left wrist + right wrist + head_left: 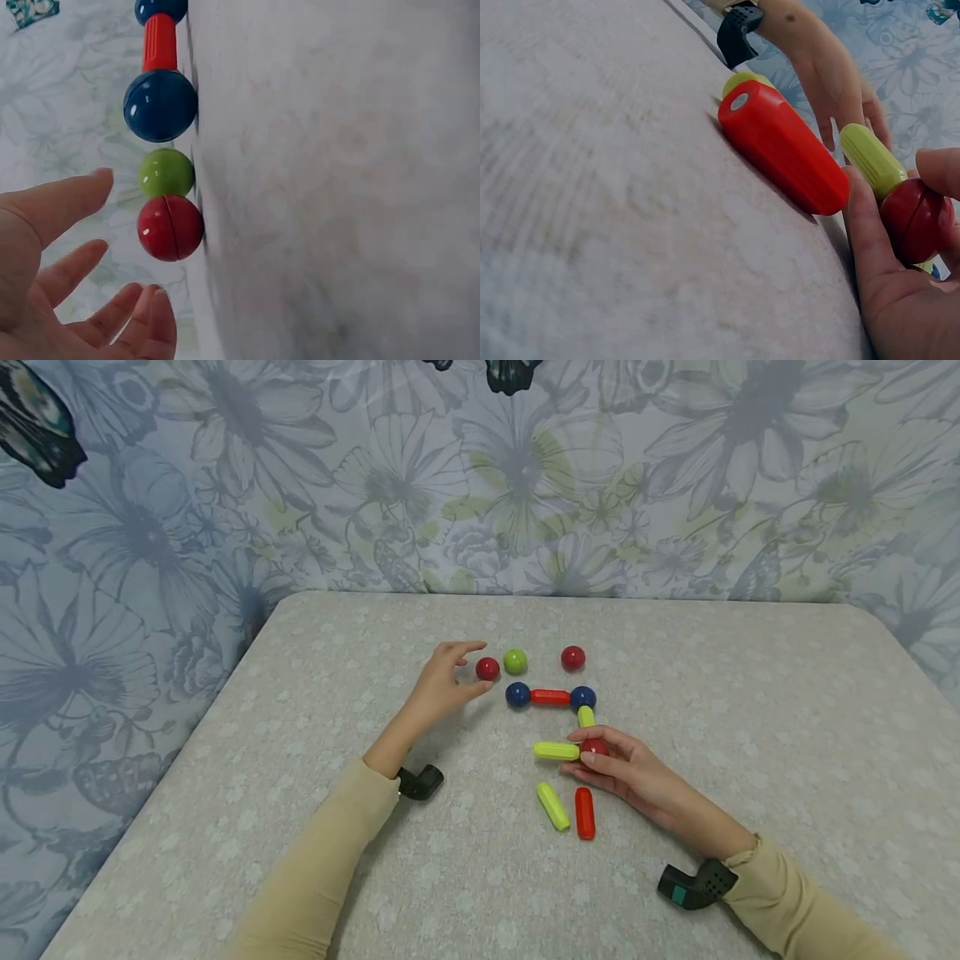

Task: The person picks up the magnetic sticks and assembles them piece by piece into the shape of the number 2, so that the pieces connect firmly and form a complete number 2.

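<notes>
My right hand (633, 777) pinches a red ball (919, 219) between thumb and fingers. One yellow-green rod (556, 751) sticks out leftward from that ball. Another yellow-green rod (586, 717) runs up from it to a dark blue ball (582, 697). A red rod (551, 697) joins this to a second blue ball (160, 106). My left hand (442, 683) is spread around a loose red ball (487, 669), with thumb and fingers apart. In the left wrist view a gap shows between the hand and that ball. A green ball (166, 172) sits beside it.
Another red ball (573, 658) lies farther back on the table (247, 827). Nearer me lie a loose yellow-green rod (553, 807) and a loose red rod (784, 148), which has a silvery disc at its end. A flower-patterned wall covering (525, 485) stands behind the table.
</notes>
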Motion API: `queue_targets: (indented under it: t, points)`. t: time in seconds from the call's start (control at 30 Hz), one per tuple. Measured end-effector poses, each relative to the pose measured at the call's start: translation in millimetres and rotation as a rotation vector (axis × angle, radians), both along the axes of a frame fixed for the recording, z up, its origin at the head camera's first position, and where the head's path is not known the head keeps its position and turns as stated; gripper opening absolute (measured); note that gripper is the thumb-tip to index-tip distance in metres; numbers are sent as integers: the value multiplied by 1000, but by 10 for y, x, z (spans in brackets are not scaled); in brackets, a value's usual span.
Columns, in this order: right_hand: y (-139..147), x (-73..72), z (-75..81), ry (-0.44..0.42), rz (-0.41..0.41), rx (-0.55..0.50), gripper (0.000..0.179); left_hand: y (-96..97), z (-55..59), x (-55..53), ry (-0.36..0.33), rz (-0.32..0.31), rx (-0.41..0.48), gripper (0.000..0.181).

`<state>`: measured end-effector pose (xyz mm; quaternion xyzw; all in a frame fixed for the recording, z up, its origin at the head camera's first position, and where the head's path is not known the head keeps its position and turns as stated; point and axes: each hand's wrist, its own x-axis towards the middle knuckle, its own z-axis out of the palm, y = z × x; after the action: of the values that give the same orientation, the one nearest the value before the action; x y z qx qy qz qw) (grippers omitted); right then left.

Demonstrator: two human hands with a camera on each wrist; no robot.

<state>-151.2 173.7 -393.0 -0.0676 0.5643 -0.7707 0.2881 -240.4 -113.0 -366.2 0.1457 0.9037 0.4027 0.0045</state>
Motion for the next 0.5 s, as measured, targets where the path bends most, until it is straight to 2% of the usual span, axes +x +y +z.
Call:
queue_targets:
  t: [0.17, 0.3, 0.4, 0.5]
  points:
    - [-1, 3, -17, 9, 11, -7, 30, 43, -66, -123, -56, -53, -76, 51]
    - [8, 8, -25, 17, 16, -8, 30, 87, -98, -180, -50, -62, -122, 40]
    - [12, 10, -29, 23, 15, -6, 31, 104, -104, -176, -28, -39, -153, 35]
    - [9, 7, -30, 28, 13, 4, 32, 89, -83, -108, -16, -2, -124, 36]
